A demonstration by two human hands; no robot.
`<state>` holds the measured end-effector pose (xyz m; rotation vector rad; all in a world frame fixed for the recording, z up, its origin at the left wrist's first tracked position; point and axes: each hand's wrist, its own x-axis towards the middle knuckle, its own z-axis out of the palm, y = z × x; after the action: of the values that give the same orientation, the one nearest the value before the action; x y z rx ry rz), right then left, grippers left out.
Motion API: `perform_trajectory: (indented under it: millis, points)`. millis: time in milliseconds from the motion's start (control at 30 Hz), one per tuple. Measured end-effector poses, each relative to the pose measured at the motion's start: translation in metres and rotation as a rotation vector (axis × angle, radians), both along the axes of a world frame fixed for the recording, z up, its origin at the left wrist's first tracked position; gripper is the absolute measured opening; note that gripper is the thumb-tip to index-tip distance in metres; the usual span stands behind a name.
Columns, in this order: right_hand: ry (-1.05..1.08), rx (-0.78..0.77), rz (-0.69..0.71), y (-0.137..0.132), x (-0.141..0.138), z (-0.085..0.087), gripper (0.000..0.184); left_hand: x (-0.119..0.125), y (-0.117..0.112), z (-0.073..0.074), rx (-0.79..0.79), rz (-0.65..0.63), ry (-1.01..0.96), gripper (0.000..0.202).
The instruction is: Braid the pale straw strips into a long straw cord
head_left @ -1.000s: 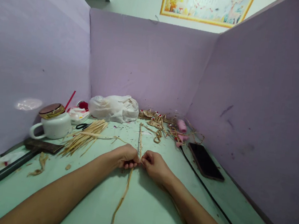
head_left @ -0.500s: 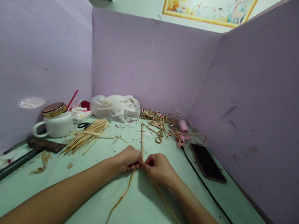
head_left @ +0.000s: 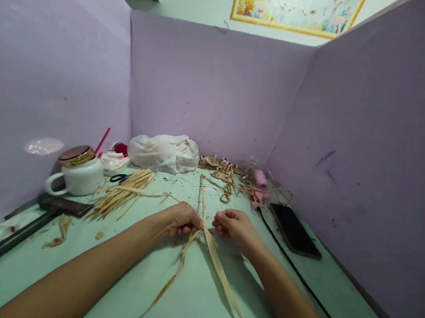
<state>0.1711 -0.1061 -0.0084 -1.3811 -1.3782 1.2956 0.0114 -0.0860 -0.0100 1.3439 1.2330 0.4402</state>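
Note:
My left hand (head_left: 180, 219) pinches the join of long tan straw strips (head_left: 220, 275) on the green table (head_left: 193, 302). From that pinch one thin strip runs away from me, and two strips trail toward me, one to the left and a wider one to the right. My right hand (head_left: 234, 224) is curled just right of the pinch, fingers closed; what it holds between them is too small to see.
A bundle of straw strips (head_left: 121, 195), black scissors (head_left: 118, 178) and a white lidded mug (head_left: 76, 171) lie at left. A white plastic bag (head_left: 164, 152) sits at the back, woven straw pieces (head_left: 230, 174) and pink thread spools (head_left: 260, 179) beside it. A black phone (head_left: 294, 229) with cable lies right. Purple partitions enclose the table.
My hands have moved slightly apart. The wide strip has swung out from under my right hand and now trails down to the right in plain view.

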Motion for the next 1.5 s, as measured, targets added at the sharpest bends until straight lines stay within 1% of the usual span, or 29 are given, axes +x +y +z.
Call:
perform_trajectory:
  millis: [67,100,167,233,300,400,533,700,767,867,1000,1100,1167,1233,1300,1400,1433,1500]
  points:
    - [0.176,-0.203,0.110,-0.003,-0.002,0.002,0.010,-0.001,0.001,-0.003,-0.003,-0.008,-0.015,0.015]
    - [0.241,-0.267,0.176,-0.005,-0.004,0.002,0.007,0.000,0.001,-0.004,0.009,-0.006,-0.026,0.015]
    - [0.300,-0.306,0.256,-0.008,-0.007,0.000,0.007,0.001,0.000,-0.006,0.042,-0.006,-0.044,0.014]
    - [0.260,-0.283,0.244,-0.009,-0.010,-0.003,0.009,0.002,-0.002,-0.005,0.059,-0.002,-0.034,0.011]
    - [0.152,-0.244,0.204,-0.006,-0.011,-0.008,0.013,0.004,-0.005,-0.003,0.064,0.007,-0.008,0.009]
    - [0.029,-0.198,0.190,-0.002,-0.012,-0.013,0.016,0.006,-0.008,0.000,0.072,0.014,0.013,0.008]
    - [-0.011,-0.149,0.168,-0.001,-0.011,-0.014,0.011,0.006,-0.008,0.000,0.137,0.001,0.039,0.006]
    - [-0.039,-0.110,0.076,-0.003,-0.013,-0.015,0.007,0.005,-0.006,0.000,0.172,-0.043,0.162,0.007]
    - [-0.036,-0.104,0.050,-0.003,-0.014,-0.015,0.006,0.003,-0.006,0.003,0.159,-0.078,0.230,0.010]
    - [-0.027,-0.132,0.038,-0.005,-0.015,-0.013,0.006,-0.002,-0.006,0.008,0.093,-0.137,0.296,0.016]
    - [-0.011,-0.169,0.032,-0.006,-0.015,-0.011,0.006,-0.008,-0.003,0.011,0.003,-0.183,0.278,0.022]
    - [0.007,-0.162,0.041,-0.005,-0.015,-0.014,0.007,-0.005,-0.006,0.012,-0.003,-0.175,0.261,0.021]
    - [0.027,-0.161,0.037,-0.004,-0.015,-0.016,0.006,0.001,-0.011,0.013,0.018,-0.138,0.265,0.016]
    - [0.057,-0.171,0.025,-0.004,-0.014,-0.017,0.006,0.010,-0.019,0.013,0.073,-0.096,0.290,0.009]
    - [0.084,-0.189,0.013,-0.005,-0.014,-0.017,0.005,0.019,-0.028,0.010,0.182,-0.066,0.335,0.005]
    - [0.108,-0.191,0.015,-0.005,-0.014,-0.016,0.006,0.027,-0.039,0.008,0.370,-0.041,0.438,0.006]
    - [0.106,-0.190,0.024,-0.005,-0.014,-0.015,0.006,0.027,-0.040,0.009,0.387,-0.061,0.454,0.007]
    - [0.105,-0.195,0.060,-0.005,-0.013,-0.015,0.006,0.023,-0.038,0.013,0.326,-0.119,0.445,0.008]
